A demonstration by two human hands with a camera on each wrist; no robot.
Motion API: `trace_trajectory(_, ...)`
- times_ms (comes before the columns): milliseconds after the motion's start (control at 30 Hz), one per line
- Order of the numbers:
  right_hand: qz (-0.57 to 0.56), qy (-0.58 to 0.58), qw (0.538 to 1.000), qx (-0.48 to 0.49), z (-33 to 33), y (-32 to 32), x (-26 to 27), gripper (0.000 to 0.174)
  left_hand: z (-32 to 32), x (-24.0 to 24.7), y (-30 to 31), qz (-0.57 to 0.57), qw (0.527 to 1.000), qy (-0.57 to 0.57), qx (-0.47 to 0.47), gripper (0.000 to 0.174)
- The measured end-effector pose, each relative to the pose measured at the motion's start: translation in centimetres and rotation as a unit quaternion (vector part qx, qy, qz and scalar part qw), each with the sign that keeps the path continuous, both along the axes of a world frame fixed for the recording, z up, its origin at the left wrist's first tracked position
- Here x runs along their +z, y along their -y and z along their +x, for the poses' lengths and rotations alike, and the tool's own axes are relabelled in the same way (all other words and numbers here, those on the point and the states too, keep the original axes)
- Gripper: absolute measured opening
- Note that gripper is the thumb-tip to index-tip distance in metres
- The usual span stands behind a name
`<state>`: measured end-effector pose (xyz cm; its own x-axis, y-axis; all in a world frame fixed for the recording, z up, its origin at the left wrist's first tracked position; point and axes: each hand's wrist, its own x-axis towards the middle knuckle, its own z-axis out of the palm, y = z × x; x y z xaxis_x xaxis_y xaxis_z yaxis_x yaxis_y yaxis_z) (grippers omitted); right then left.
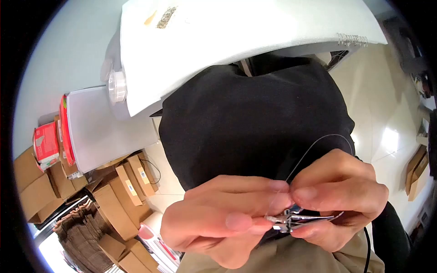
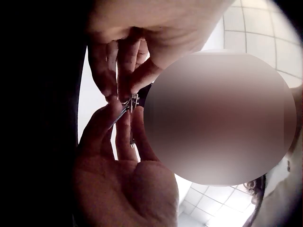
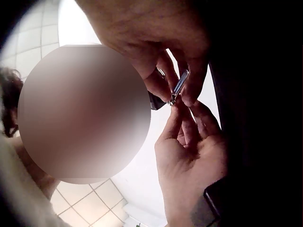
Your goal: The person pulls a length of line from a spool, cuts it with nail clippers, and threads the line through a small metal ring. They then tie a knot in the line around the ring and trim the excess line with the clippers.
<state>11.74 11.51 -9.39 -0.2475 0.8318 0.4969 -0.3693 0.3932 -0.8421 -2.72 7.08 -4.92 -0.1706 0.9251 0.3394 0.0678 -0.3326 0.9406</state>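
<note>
In the head view, my right hand (image 1: 341,200) grips a small silver nail clipper (image 1: 314,221) between thumb and fingers, its cutting end toward the left hand. My left hand (image 1: 223,218) pinches a thin thread (image 1: 314,143), with its fingertips right at the clipper's head. The thread rises from between the two hands and loops over toward the right wrist. In the left wrist view the clipper (image 2: 134,101) sits between the meeting fingertips. The right wrist view shows the clipper's lever (image 3: 181,82) slanting up among the right fingers. The pinched end of the thread is hidden by the fingertips.
Ahead stands a white-covered table (image 1: 255,27), with a small pile of chain-like pieces (image 1: 166,17) and several metal rings (image 1: 353,39) on it. A clear round plastic container (image 1: 117,86) is at its left edge. Cardboard boxes (image 1: 118,209) are at lower left. Black cloth (image 1: 255,123) covers the lap.
</note>
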Motion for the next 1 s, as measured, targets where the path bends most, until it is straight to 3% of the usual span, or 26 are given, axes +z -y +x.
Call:
trace_trajectory(267, -0.053, 0.018, 0.998, 0.012, -0.6, -0.7, 2.2, 0.030, 0.2, -0.7, -0.5, 0.069, 0.990, 0.123, 0.029, 0.024)
trace_trajectory(500, -0.039, 0.015, 0.998, 0.053, 0.4, -0.2, 2.2, 0.029, -0.3, -0.3, 0.7, 0.050, 0.994, 0.092, -0.010, 0.026)
trace_trajectory(667, -0.043, -0.006, 0.998, 0.038, -0.4, -0.4, 1.9, 0.026, -0.4, -0.3, 0.1, 0.039, 0.998, -0.052, -0.001, 0.022)
trace_trajectory(800, -0.066, -0.030, 0.995, 0.063, -0.9, -0.9, 1.8, 0.024, -1.2, -0.5, -0.4, 0.044, 0.999, -0.013, -0.021, 0.025)
trace_trajectory(1000, -0.053, -0.042, 0.996, 0.064, -1.4, -1.2, 1.2, 0.026, -0.6, -0.7, -0.6, 0.057, 0.983, 0.174, 0.026, 0.031)
